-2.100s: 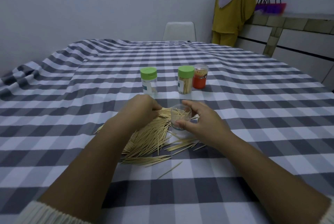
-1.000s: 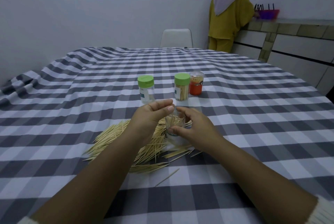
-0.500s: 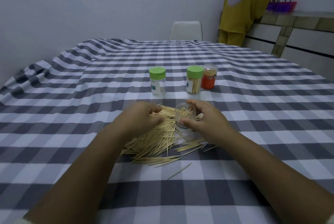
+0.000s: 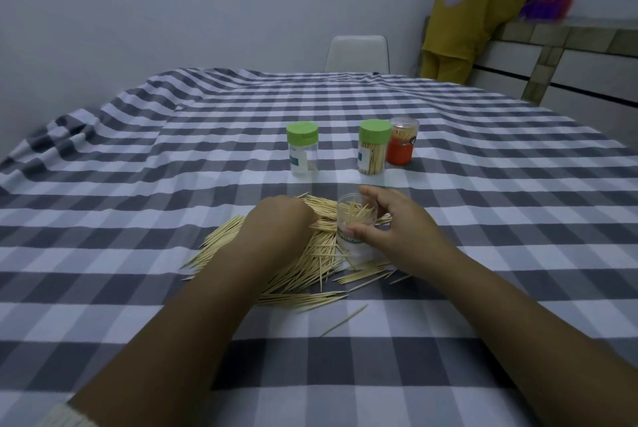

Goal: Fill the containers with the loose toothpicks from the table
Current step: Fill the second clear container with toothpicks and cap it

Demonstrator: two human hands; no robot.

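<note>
A pile of loose toothpicks (image 4: 303, 264) lies on the checked tablecloth (image 4: 138, 254) in front of me. My left hand (image 4: 279, 219) is down on the far part of the pile, its fingers curled into the toothpicks and its fingertips hidden behind the knuckles. My right hand (image 4: 397, 230) grips an open clear container (image 4: 355, 219) that stands upright in the pile with several toothpicks inside. Behind stand a nearly empty jar with a green lid (image 4: 302, 150), a green-lidded jar of toothpicks (image 4: 373, 147) and a red-labelled tub (image 4: 402, 145).
A single toothpick (image 4: 343, 320) lies apart, nearer to me. A white chair (image 4: 357, 54) stands at the table's far edge. A person in yellow (image 4: 473, 16) stands at a tiled counter (image 4: 569, 47) at the back right.
A second ago my left hand was raised at the container's mouth. It has since dropped back onto the pile to the left. My right hand has kept its grip on the container.
</note>
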